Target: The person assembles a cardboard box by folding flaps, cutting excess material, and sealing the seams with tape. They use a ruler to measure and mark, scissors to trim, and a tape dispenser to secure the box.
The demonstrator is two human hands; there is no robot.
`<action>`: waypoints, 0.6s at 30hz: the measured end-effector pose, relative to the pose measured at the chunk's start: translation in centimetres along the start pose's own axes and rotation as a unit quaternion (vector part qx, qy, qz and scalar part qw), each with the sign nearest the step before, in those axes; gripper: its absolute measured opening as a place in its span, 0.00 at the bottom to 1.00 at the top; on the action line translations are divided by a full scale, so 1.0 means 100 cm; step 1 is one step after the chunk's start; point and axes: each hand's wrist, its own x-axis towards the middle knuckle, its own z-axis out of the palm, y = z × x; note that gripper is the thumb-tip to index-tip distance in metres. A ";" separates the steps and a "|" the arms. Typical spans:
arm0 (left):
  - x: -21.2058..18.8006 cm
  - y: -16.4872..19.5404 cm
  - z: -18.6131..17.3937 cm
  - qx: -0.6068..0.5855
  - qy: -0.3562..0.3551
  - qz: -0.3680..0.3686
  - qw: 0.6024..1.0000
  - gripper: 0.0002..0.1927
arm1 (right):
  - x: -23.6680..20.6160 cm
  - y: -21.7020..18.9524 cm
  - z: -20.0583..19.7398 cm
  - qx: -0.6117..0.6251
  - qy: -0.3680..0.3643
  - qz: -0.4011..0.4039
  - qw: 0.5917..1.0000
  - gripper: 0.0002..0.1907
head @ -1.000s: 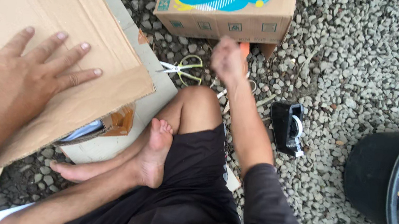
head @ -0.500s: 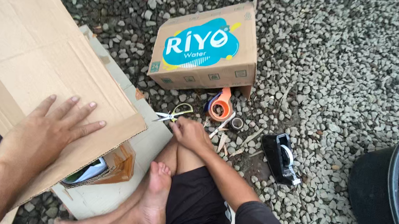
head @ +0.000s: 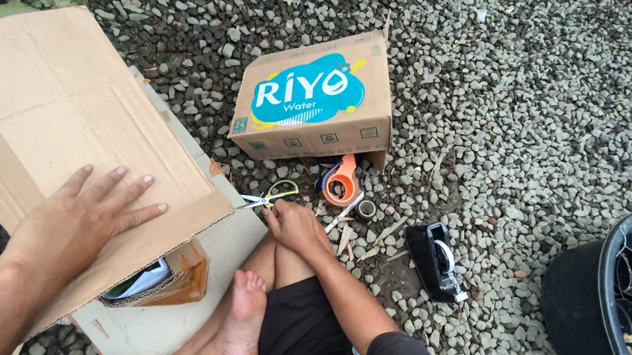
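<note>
Left hand [head: 87, 216] lies spread flat on the cardboard flap [head: 70, 129]; right hand [head: 295, 226], loosely curled and empty, sits by scissors [head: 271, 194] at 11 o'clock, whose blades could nick fingers

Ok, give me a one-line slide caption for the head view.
Seated on gravel, left hand flat on a cardboard flap, right hand beside the scissors and orange tape dispenser.
</note>
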 end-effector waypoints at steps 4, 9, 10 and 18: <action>0.001 0.001 0.001 0.000 0.002 -0.004 1.000 0.35 | 0.000 -0.001 -0.002 -0.004 0.000 0.007 1.000 0.15; 0.001 0.003 0.000 0.009 -0.004 -0.004 1.000 0.36 | 0.000 -0.002 -0.005 -0.008 0.000 0.004 1.000 0.15; 0.001 0.003 -0.001 0.010 -0.005 -0.003 1.000 0.36 | -0.001 -0.002 -0.005 -0.004 0.004 -0.002 1.000 0.15; -0.002 0.001 -0.014 0.017 -0.067 0.004 0.998 0.36 | 0.000 -0.003 -0.006 -0.004 -0.011 0.011 1.000 0.15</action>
